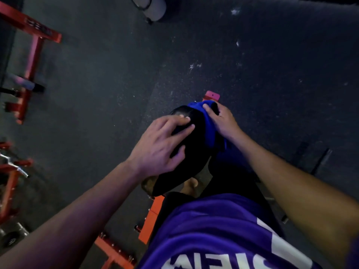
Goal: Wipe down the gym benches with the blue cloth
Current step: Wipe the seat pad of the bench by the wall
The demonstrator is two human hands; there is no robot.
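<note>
Now right hand (223,121) presses soft blue cloth (208,121) onto smooth black bench pad (186,152).

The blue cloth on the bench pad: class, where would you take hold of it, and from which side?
Probably the upper fold of the blue cloth, from above on the right, as the right hand does: it drapes over the black bench pad, bunched there.

This is a gym. Dark speckled rubber flooring (252,74) covers the ground, marked with pale scuffs. At the left stand orange-red steel frames (33,53) of weight equipment, one carrying a metal bar (17,166) with a chrome end. A black padded bench (190,152) sits on an orange base (153,216) of the same painted steel. The light is dim, with a purplish cast.
</note>
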